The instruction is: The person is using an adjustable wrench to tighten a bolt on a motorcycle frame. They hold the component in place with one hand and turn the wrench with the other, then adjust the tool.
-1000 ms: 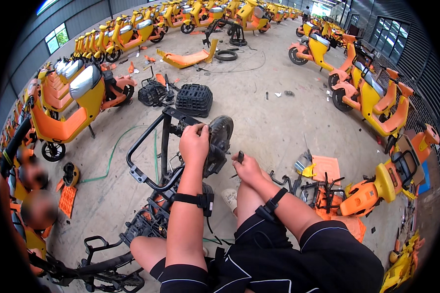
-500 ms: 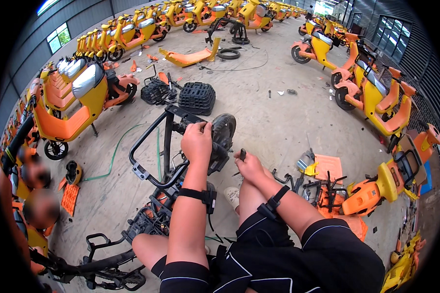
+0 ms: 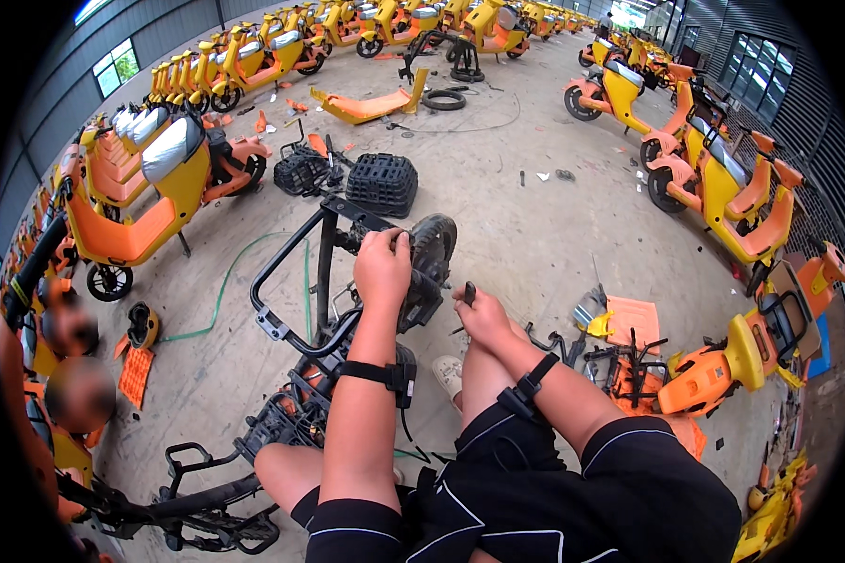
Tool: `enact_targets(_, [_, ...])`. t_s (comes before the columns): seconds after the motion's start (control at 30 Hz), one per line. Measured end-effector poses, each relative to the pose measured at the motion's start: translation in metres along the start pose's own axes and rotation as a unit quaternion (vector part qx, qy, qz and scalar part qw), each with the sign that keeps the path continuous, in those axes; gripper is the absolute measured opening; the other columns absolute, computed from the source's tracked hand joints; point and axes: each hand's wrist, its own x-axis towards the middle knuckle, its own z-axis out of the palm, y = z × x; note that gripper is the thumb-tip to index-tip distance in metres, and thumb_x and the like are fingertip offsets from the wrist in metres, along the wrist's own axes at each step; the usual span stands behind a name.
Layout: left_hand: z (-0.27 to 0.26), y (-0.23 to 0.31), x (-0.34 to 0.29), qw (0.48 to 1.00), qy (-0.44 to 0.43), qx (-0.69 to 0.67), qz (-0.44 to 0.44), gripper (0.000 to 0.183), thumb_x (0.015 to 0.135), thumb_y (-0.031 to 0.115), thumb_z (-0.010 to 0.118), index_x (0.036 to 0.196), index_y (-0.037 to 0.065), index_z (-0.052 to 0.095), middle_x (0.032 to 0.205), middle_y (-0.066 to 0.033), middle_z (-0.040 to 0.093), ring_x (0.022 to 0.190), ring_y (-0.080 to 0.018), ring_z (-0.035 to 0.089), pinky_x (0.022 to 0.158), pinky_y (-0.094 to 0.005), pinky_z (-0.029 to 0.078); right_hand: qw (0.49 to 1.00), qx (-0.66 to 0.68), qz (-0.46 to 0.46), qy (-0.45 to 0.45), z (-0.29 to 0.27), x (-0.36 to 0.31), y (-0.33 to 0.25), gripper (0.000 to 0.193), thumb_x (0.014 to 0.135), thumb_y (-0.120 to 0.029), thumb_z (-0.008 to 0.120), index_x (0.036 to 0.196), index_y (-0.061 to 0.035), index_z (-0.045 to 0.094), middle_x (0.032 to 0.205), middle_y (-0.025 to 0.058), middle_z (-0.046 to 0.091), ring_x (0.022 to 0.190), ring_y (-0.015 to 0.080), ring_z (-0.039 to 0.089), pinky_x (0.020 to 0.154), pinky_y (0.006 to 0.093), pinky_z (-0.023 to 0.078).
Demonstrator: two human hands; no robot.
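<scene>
head view, one: wide fisheye, the left of a side-by-side pair worn on the person's head; upright, unmirrored. facing: downward and ahead. range: near below the lens, forearms (image 3: 366, 422) and dark clothing (image 3: 629, 502) rising from the lower edge; left hand (image 3: 382, 269) and right hand (image 3: 482, 317) about mid-frame; floor (image 3: 535, 235) beyond, reaching far to parked scooters (image 3: 277, 58) at the top. edges: round, dark-cornered, straight lines bowed toward the rim.
</scene>
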Motion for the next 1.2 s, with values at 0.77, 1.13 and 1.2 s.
enact_targets(0.77, [0.001, -0.003, 0.004, 0.999, -0.014, -0.016, -0.037, 0.024, 0.094, 0.029, 0.069, 0.099, 0.008, 0.079, 0.089, -0.0099, 0.066, 0.082, -0.0296, 0.066, 0.074, -0.0411, 0.052, 1.000, 0.009, -0.002, 0.014, -0.003, 0.003, 0.005, 0.022, 0.089, -0.016, 0.065, 0.108, -0.0068, 0.072, 0.104, 0.0176, 0.075, 0.098, 0.0360, 0.072, 0.086, 0.0436, 0.056])
enact_targets(1.13, [0.001, -0.001, 0.001, 0.999, 0.049, 0.004, -0.020, 0.026, 0.090, 0.032, 0.076, 0.090, 0.006, 0.078, 0.088, -0.0101, 0.068, 0.081, -0.0325, 0.067, 0.073, -0.0429, 0.052, 1.000, -0.002, 0.002, 0.011, 0.001, 0.003, 0.008, 0.023, 0.088, -0.016, 0.066, 0.108, -0.0075, 0.072, 0.103, 0.0181, 0.075, 0.098, 0.0370, 0.071, 0.086, 0.0446, 0.055])
enact_targets(1.2, [0.002, -0.001, 0.000, 0.998, 0.056, 0.024, -0.018, 0.028, 0.089, 0.034, 0.076, 0.089, 0.005, 0.077, 0.090, -0.0104, 0.068, 0.083, -0.0336, 0.067, 0.074, -0.0433, 0.052, 1.000, 0.005, -0.003, 0.013, 0.001, 0.003, 0.007, 0.023, 0.088, -0.017, 0.066, 0.108, -0.0073, 0.071, 0.103, 0.0184, 0.074, 0.098, 0.0372, 0.071, 0.085, 0.0447, 0.055])
